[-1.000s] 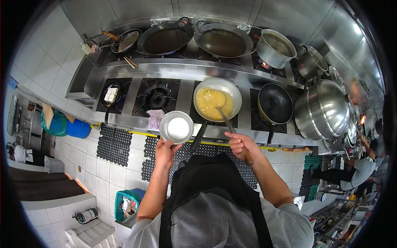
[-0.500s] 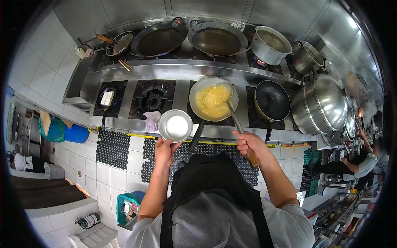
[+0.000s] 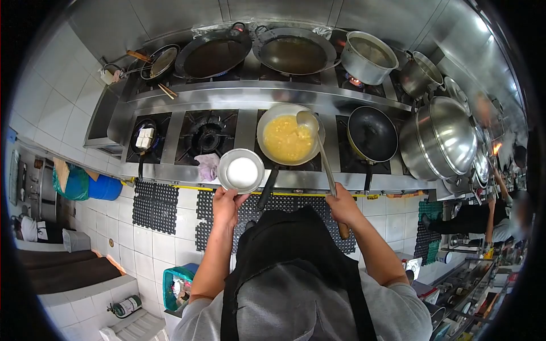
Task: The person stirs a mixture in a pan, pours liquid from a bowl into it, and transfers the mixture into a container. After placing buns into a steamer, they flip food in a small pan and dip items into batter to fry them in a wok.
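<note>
My left hand [image 3: 226, 206] grips the rim of a metal bowl [image 3: 259, 173] that holds a white substance [image 3: 242, 173]. My right hand [image 3: 343, 206] is wrapped round the handle of a long ladle [image 3: 327, 165]. The ladle's head rests at the upper right inside a light-coloured pan [image 3: 263, 132], in a yellow, lumpy, liquid mixture [image 3: 281, 139]. That pan sits on a burner, its black handle pointing toward me. A pink cloth [image 3: 207, 166] lies just left of the bowl.
A small pan [image 3: 140, 153] with white blocks is at the left, and a black frying pan [image 3: 372, 133] at the right. Two wide woks [image 3: 296, 54] and a pot [image 3: 369, 57] stand behind. A large steel dome [image 3: 449, 133] and a co-worker [image 3: 500, 219] are further right.
The ladle's head has shifted slightly left and my right hand has turned on its handle. The yellow mixture has spread flatter and looks more liquid. The co-worker's arm has moved.
</note>
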Motion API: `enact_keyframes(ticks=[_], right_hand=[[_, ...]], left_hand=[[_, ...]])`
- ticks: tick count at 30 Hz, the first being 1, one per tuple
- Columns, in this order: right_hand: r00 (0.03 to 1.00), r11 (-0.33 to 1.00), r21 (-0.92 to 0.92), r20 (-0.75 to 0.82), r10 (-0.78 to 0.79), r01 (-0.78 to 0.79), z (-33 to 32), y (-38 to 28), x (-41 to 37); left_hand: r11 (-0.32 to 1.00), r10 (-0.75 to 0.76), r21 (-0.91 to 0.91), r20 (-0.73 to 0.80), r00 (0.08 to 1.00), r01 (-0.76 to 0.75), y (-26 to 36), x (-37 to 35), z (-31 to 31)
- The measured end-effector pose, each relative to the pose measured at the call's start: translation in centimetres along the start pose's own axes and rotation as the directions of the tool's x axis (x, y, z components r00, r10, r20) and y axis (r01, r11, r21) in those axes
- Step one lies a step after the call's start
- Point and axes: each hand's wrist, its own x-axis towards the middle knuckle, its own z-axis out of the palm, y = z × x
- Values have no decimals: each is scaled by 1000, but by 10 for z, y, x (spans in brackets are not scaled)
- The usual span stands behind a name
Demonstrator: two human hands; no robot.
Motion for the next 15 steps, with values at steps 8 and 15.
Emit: enact_keyframes(ticks=[8,15], right_hand=[[972,952,267,213,94,-150,19,-8,-4],[740,173,734,671,-44,-656,-2,-31,5]], left_hand=[[1000,-6,17,-11,1000,6,-1,3,5],[999,18,40,10,1000,-18,3,-1,11]])
